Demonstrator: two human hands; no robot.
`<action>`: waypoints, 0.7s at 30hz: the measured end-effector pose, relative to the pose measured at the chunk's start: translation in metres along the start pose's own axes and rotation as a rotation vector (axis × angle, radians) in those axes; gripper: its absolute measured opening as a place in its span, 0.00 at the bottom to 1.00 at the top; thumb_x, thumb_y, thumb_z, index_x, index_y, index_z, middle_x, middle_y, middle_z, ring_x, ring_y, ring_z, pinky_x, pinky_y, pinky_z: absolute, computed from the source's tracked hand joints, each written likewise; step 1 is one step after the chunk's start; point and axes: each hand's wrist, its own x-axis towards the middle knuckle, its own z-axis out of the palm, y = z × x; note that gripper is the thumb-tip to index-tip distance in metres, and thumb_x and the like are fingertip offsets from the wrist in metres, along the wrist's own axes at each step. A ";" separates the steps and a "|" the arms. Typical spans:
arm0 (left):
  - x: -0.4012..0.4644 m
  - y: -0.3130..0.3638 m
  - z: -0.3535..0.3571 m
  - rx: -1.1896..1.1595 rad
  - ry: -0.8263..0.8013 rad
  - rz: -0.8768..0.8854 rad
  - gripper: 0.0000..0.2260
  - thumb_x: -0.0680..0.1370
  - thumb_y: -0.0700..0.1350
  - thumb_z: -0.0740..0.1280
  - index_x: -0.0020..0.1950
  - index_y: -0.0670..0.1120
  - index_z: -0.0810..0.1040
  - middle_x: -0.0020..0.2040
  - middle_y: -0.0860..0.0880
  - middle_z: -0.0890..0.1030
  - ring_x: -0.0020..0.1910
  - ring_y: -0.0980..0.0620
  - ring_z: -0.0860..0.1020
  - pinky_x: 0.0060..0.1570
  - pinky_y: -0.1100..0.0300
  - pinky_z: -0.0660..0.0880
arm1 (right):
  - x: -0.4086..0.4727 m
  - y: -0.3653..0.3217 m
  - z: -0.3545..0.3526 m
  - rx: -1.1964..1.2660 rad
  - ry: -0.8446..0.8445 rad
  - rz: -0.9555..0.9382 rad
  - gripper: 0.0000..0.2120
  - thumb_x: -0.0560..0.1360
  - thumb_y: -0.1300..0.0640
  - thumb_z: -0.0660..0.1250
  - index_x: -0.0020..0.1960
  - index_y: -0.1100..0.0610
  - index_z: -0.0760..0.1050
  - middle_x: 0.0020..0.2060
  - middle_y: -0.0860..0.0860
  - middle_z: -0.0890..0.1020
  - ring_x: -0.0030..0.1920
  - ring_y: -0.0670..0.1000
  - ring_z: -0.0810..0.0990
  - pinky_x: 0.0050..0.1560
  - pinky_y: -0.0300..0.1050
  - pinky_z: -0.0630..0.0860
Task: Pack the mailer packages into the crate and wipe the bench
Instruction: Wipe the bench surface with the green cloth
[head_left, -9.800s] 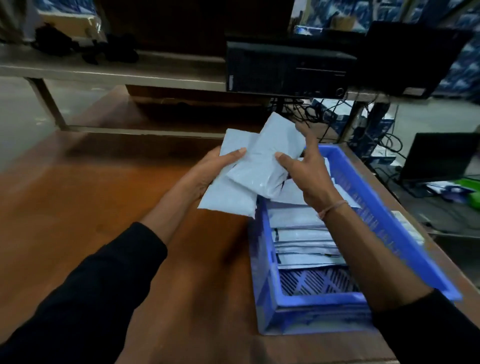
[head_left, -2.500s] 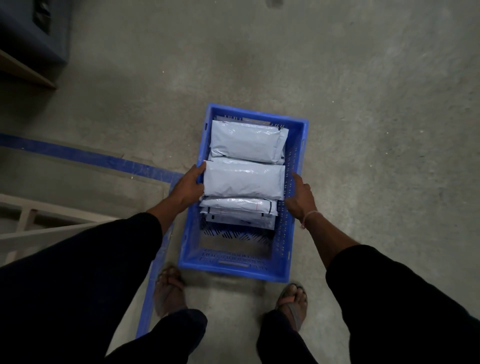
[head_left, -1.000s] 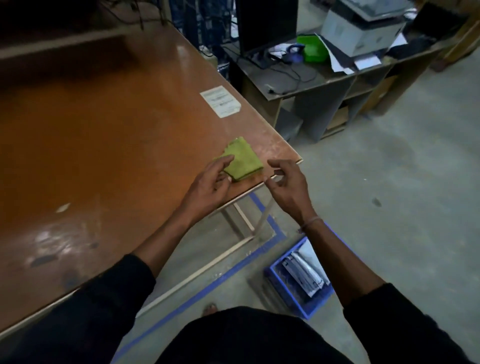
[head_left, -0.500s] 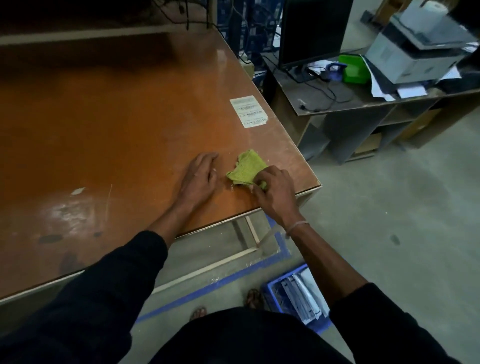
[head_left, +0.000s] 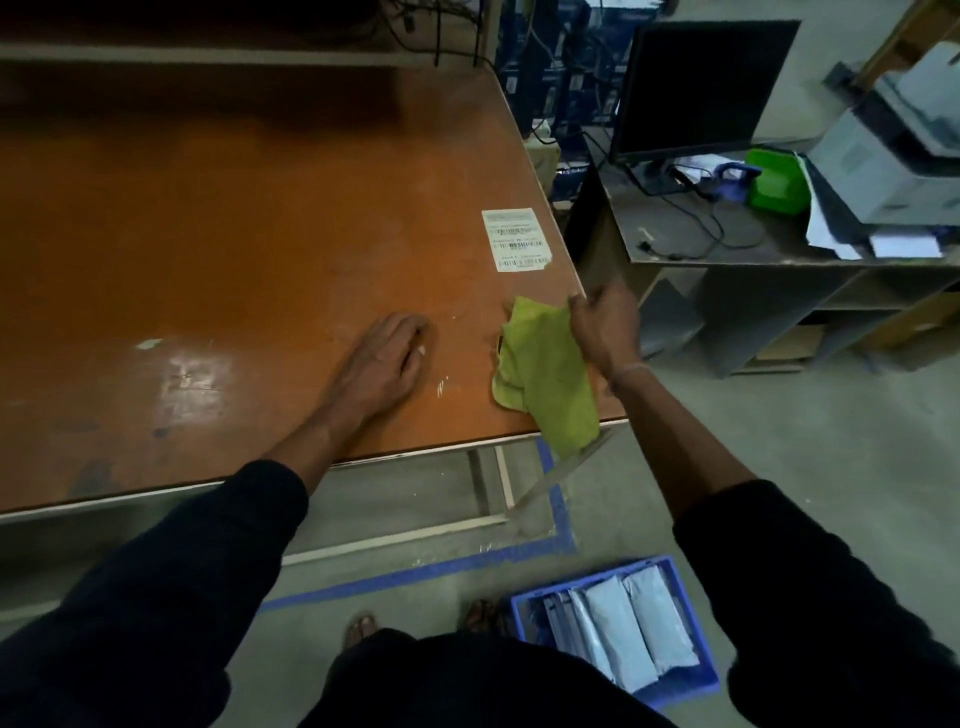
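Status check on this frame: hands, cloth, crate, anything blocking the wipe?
Right hand grips green cloth, lifted at bench corner. Left hand flat on bench. Crate with mailers on floor. Stuck label on bench.

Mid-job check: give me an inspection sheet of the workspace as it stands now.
Surface: orange bench, glossy scuffs and pale flecks near the front edge.
Job's things: green cloth lifted at the bench's front right corner; blue crate on the floor, grey mailers inside.
Clutter: white barcode label stuck on the bench.
Grippers: left hand flat on the bench; right hand grips the cloth.
Cables: black leads on the side desk; more hang behind the bench.
Surroundings: dark monitor, printer, blue floor tape.
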 end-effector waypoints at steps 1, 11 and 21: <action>0.000 0.001 0.000 0.004 -0.001 -0.005 0.16 0.83 0.45 0.61 0.70 0.42 0.72 0.65 0.42 0.76 0.63 0.43 0.74 0.64 0.48 0.72 | -0.004 0.002 0.006 -0.099 0.051 -0.041 0.17 0.78 0.49 0.64 0.58 0.63 0.74 0.57 0.61 0.77 0.58 0.63 0.77 0.55 0.53 0.74; 0.008 -0.002 0.000 0.135 -0.021 0.056 0.18 0.83 0.48 0.59 0.68 0.41 0.75 0.65 0.42 0.76 0.62 0.42 0.74 0.63 0.48 0.72 | -0.059 0.050 0.063 -0.525 -0.167 -0.598 0.29 0.84 0.41 0.43 0.82 0.53 0.53 0.81 0.56 0.53 0.82 0.57 0.46 0.79 0.62 0.47; 0.049 -0.046 -0.022 0.267 -0.007 -0.158 0.22 0.82 0.55 0.56 0.69 0.44 0.74 0.66 0.42 0.75 0.64 0.39 0.71 0.58 0.45 0.73 | -0.045 0.055 0.059 -0.505 -0.162 -0.668 0.30 0.85 0.42 0.45 0.82 0.54 0.47 0.81 0.57 0.49 0.82 0.57 0.43 0.80 0.57 0.46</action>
